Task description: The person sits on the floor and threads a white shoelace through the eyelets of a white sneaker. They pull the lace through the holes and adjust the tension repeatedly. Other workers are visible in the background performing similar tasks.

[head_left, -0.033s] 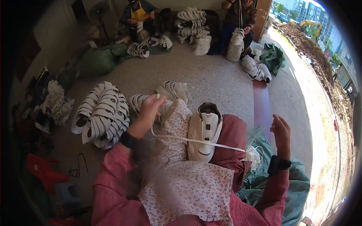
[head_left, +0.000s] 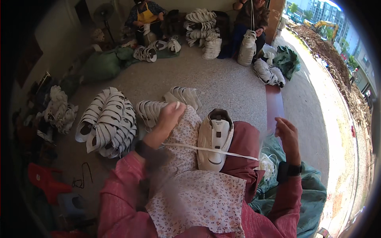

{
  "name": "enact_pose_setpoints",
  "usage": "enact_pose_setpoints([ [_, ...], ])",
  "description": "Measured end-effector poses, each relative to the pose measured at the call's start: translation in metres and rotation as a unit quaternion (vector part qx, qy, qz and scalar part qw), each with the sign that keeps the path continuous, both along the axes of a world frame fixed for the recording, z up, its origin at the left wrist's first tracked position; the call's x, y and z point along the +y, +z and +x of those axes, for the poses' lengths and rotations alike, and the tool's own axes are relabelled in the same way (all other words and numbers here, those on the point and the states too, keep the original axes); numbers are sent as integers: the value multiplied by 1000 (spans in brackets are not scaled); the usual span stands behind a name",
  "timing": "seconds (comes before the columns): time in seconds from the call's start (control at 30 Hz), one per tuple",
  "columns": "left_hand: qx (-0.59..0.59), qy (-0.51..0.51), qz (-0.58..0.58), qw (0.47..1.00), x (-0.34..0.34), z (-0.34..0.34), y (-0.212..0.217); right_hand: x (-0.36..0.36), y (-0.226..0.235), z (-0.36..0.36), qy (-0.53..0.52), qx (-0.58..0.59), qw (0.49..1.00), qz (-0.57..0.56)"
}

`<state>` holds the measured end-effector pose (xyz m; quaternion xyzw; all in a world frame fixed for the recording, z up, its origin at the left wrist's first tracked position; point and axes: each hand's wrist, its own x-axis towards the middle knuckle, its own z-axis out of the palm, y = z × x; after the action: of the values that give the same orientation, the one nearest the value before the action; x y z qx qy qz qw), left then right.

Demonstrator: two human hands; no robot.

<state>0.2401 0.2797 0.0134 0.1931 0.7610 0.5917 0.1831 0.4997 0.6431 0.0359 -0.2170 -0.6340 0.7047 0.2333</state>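
Note:
A white shoe upper [head_left: 205, 155] with a mesh tongue lies across my lap, its toe end toward me. One flat white shoelace [head_left: 190, 146] runs crosswise over it, from near my left wrist to the right thigh. My left hand [head_left: 170, 119] is raised left of the shoe, fingers closed in a pinch with a bit of white lace showing at the tips. To the right, above a green sack, my right hand [head_left: 287, 137] is lifted with fingers bent together; what they hold, if anything, is too small to make out.
A bundle of white laces [head_left: 268, 166] rests beside my right thigh on the green sack [head_left: 309, 190]. Stacked shoe uppers [head_left: 109, 121] stand on the floor at left, more [head_left: 182, 96] ahead. A red stool [head_left: 45, 182] is at lower left. Two people sit working at the back.
My left hand has moved right and slightly down, nearer the shoe. My right hand has shifted a little left and up. The shoe stays in place.

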Motion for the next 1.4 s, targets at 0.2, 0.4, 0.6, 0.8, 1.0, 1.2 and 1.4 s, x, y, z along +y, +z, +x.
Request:
enact_pose_setpoints([
  [0.2, 210, -159, -124, 957, 91, 43, -19, -83, -32, -114, 188, -109, 900, 378],
  [0.4, 176, -218, -93, 955, 73, 32, -31, -83, -46, -136, 259, -137, 818, 496],
  [0.6, 139, -239, -25, 961, 69, 13, -58, -68, -55, -107, 258, -118, 944, 169],
  [0.8, -20, -247, 40, 968, 69, 14, -42, -81, -57, -110, 194, -78, 947, 244],
  [1.0, -79, -282, 57, 954, 63, 19, -45, -81, -55, -113, 214, -109, 931, 274],
  [1.2, -94, -290, 94, 948, 69, 28, -36, -81, -56, -123, 245, -121, 922, 272],
  [1.4, -109, -267, 159, 944, 71, 31, -34, -84, -60, -92, 123, -74, 988, 60],
])
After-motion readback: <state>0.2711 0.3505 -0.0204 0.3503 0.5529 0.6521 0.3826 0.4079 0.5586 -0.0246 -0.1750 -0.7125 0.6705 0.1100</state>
